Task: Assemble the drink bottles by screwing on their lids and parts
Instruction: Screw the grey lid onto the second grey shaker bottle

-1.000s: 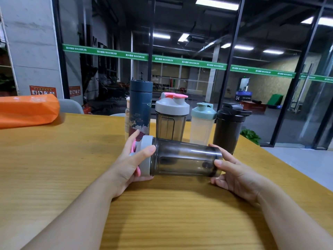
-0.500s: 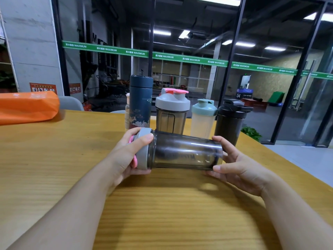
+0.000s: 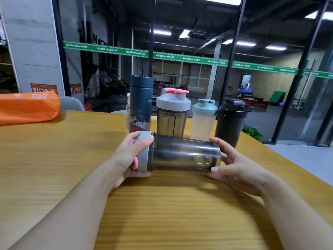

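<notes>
Nearest, a smoky translucent plastic shaker bottle (image 3: 185, 153) is held sideways just above the wooden table (image 3: 54, 159), its grey screw lid with pink flip cap (image 3: 143, 156) wrapped by the left hand (image 3: 126, 157), its base end gripped by the curled fingers of the right hand (image 3: 232, 163). Behind, a dark blue patterned flask (image 3: 141, 103), a grey-lidded smoky shaker (image 3: 172, 112), a mint-lidded frosted shaker (image 3: 204, 118) and a black shaker (image 3: 231, 121) are stood upright in a row. Far left, an orange bag (image 3: 27, 107) is laid on the table.

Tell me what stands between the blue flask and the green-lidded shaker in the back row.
In the head view, one smoky shaker with a grey and pink lid stands upright between the blue flask and the green-lidded shaker.
</notes>
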